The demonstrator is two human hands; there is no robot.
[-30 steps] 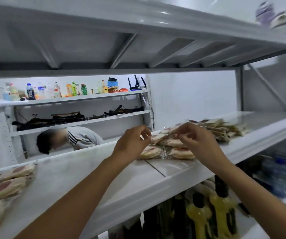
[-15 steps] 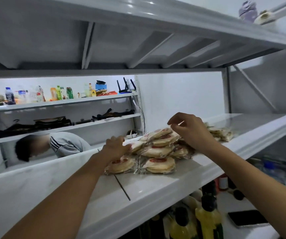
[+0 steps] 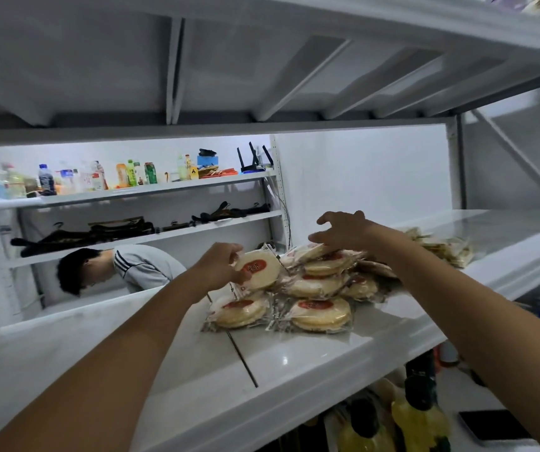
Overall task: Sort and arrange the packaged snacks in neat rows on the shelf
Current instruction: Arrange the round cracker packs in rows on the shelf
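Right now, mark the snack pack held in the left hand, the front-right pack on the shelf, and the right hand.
held snack pack [image 3: 260, 279]: head view, pale face below the red label.
front-right pack [image 3: 324, 314]: head view, pale top face below its label.
right hand [image 3: 346, 231]: head view, back of the hand.

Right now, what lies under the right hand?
Under the right hand lies a loose pile of round snack packets on the white shelf; the top packet lies just below its spread fingers. Packets deeper in the pile are covered, so their number cannot be told.
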